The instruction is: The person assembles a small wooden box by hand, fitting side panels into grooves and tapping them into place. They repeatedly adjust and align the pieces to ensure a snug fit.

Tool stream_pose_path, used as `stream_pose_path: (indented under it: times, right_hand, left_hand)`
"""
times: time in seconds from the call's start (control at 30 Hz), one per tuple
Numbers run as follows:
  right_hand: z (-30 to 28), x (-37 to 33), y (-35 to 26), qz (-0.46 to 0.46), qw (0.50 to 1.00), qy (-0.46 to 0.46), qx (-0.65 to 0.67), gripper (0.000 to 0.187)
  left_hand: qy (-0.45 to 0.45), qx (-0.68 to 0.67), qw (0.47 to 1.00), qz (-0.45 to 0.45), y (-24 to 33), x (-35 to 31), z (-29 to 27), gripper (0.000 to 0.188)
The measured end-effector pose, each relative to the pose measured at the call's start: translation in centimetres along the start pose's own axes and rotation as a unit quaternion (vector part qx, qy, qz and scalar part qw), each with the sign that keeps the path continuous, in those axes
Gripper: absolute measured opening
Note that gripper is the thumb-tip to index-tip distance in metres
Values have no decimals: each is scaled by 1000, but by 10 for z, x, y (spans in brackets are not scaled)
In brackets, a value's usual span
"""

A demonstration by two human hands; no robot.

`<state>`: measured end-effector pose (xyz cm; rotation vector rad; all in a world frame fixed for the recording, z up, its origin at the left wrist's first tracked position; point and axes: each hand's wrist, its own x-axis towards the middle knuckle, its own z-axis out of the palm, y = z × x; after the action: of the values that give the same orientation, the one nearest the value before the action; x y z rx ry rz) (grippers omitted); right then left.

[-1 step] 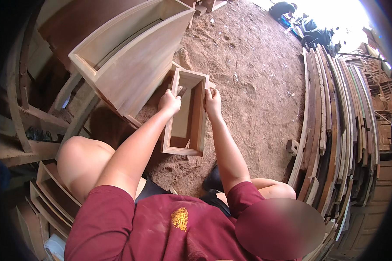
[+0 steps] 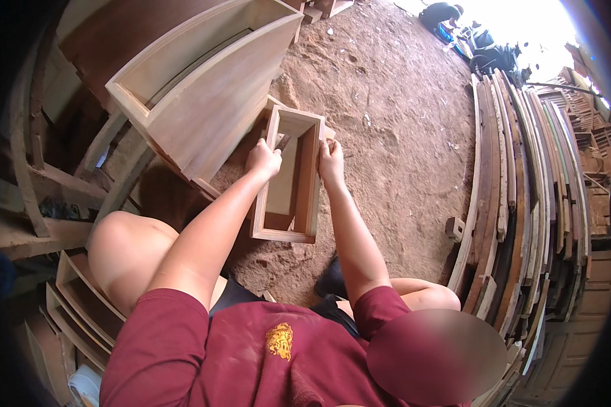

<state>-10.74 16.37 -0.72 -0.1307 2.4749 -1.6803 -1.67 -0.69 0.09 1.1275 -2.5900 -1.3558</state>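
Observation:
A small open wooden box frame point(image 2: 304, 178) of pale wood stands tilted on the dirt floor between my knees. My left hand point(image 2: 263, 160) is closed over the top of its left wall, with a small dark piece, too small to identify, showing past the fingers. My right hand point(image 2: 330, 163) grips the top of the right wall. Both forearms reach forward from my red shirt. The inside of the frame is hollow and shows nothing in it.
A large pale wooden box point(image 2: 204, 95) leans just left of the small one. Long curved planks point(image 2: 523, 197) are stacked along the right. A small wood block point(image 2: 455, 228) lies near them. Wooden frames and drawers point(image 2: 75, 298) crowd the left side. A parked motorbike point(image 2: 483, 49) is far off.

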Motion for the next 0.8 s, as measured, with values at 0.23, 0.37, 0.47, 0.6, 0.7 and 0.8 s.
stream_pose_path:
  times: [0.23,0.37,0.47,0.6,0.7,0.8]
  right_hand:
    - [-3,-65,3,4,1000,-24,-14,45]
    - [11,-2,1,-51,998,4,-40,52]
    - [21,60,13,-18,999,34,-39,48]
    - [24,120,17,-16,997,55,-56,46]
    - [26,121,17,-19,999,33,-19,47]
    - [47,62,-15,8,999,-39,-22,50]
  left_hand:
    - [9,-3,999,-30,-6,-4,-13,52]
    - [14,-8,1000,-19,-3,-5,-5,55]
    - [4,4,1000,-12,1,-2,-3,53]
    - [-2,3,1000,-3,6,-3,-1,50]
    - [-3,11,1000,-9,5,-3,-2,48]
    - [2,16,998,-53,-15,0,-15,47]
